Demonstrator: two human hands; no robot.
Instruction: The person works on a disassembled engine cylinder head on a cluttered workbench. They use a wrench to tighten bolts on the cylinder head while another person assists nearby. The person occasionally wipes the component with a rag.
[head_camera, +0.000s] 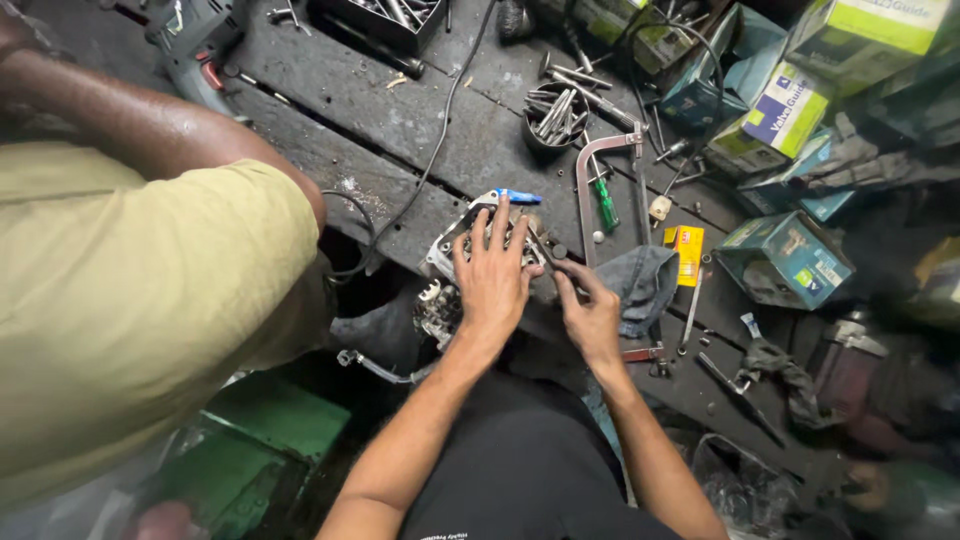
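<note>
- Left hand (492, 275) lies flat, fingers spread, pressing on the engine part (452, 248) at the bench's (400, 120) near edge
- Right hand (592, 318) sits just beside it, fingers curled, pinching something small I cannot make out
- Both forearms reach up from the bottom, elbows apart
- Close right: grey rag (645, 282), hacksaw (605, 185), yellow box (687, 250)
- Left, a co-worker's sleeve (150, 300) crowds the gap; open bench lies only beyond the part
</note>
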